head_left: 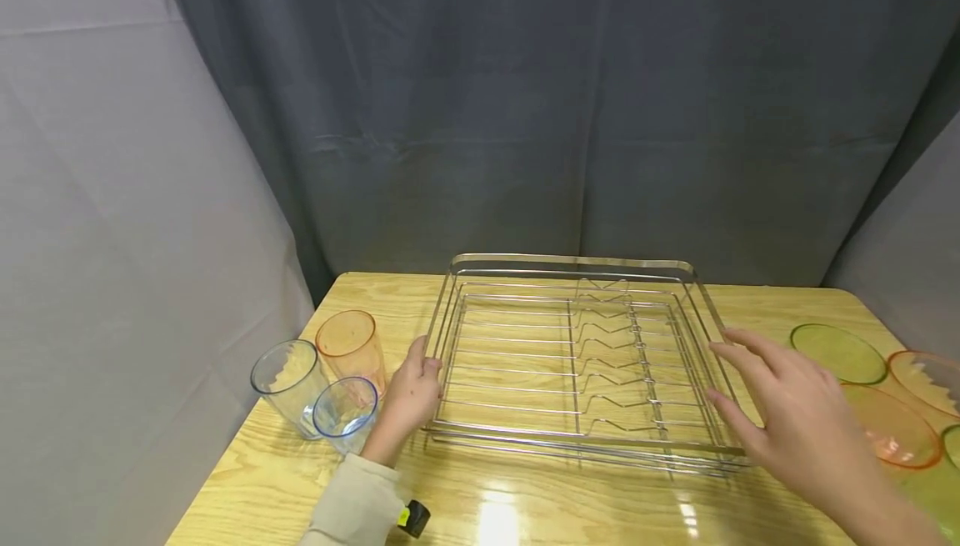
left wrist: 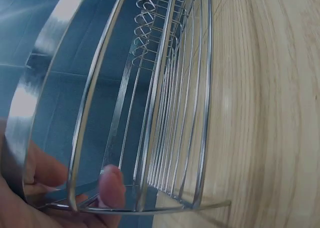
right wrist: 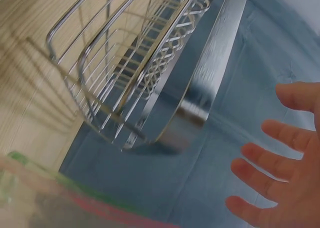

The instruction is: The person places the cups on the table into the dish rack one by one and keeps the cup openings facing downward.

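Observation:
A silver wire dish rack [head_left: 573,260] sits on the wooden table, with a row of bent wire dividers toward its right half. My left hand [head_left: 408,392] grips its left side; in the left wrist view, the thumb and fingers [left wrist: 112,188] curl round the end rail and wires. Beside the rack's right side hovers my right hand [head_left: 795,404], its fingers spread and holding nothing. The right wrist view shows those fingers [right wrist: 280,163] apart from the rack's flat metal band [right wrist: 212,63].
Left of the rack stand an orange glass [head_left: 351,342], a clear greyish glass [head_left: 288,392] and a blue-rimmed glass [head_left: 345,417]. Several see-through round vessels, including a green one [head_left: 838,354] and an orange one [head_left: 892,425], are at the right. A dark curtain [head_left: 525,112] hangs behind the table.

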A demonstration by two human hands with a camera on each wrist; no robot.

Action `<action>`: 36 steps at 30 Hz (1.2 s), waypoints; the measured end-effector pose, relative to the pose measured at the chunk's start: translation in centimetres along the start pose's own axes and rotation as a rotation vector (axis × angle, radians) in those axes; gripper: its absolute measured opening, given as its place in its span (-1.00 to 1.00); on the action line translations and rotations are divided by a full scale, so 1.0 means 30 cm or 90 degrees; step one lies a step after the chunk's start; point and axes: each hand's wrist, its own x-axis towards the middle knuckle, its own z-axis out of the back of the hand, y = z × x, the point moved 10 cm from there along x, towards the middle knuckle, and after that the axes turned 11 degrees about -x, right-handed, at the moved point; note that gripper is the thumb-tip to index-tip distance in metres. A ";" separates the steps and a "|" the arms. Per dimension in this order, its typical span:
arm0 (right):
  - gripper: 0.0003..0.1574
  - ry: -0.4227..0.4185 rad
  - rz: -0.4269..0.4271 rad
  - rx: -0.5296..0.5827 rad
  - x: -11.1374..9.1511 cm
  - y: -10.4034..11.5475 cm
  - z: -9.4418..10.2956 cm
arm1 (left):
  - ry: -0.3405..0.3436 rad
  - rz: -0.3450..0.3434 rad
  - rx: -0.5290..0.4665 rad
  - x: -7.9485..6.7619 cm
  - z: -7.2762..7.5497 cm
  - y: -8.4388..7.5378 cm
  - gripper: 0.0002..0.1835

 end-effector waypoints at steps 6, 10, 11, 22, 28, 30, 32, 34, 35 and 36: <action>-0.42 -0.008 0.010 -0.041 -0.012 -0.080 0.028 | -0.016 0.050 -0.140 -0.003 -0.002 0.035 -0.44; -0.13 -0.047 0.013 -0.052 -0.019 -0.153 0.070 | -0.033 0.057 -0.166 -0.001 -0.001 0.037 -0.45; -0.03 -0.054 0.008 -0.059 -0.022 -0.173 0.078 | -0.037 0.059 -0.169 0.000 0.000 0.036 -0.45; 0.23 -0.132 -0.022 -0.060 -0.105 -0.331 0.089 | -0.051 0.069 -0.186 -0.009 0.013 0.034 -0.46; 0.25 -0.125 -0.064 -0.066 -0.162 -0.389 0.057 | -0.050 0.068 -0.178 -0.008 0.011 0.040 -0.46; 0.15 -0.095 -0.088 -0.068 -0.176 -0.405 0.034 | -0.056 0.073 -0.175 -0.010 0.016 0.043 -0.47; 0.09 -0.067 -0.107 -0.059 -0.190 -0.414 0.010 | -0.061 0.077 -0.168 -0.013 0.020 0.047 -0.47; 0.03 -0.046 -0.130 -0.036 -0.208 -0.417 -0.014 | -0.064 0.079 -0.162 -0.015 0.024 0.050 -0.48; 0.01 -0.038 -0.139 -0.024 -0.216 -0.417 -0.024 | -0.066 0.080 -0.159 -0.015 0.025 0.052 -0.48; 0.02 -0.037 -0.140 -0.019 -0.221 -0.416 -0.029 | -0.067 0.079 -0.156 -0.015 0.026 0.052 -0.48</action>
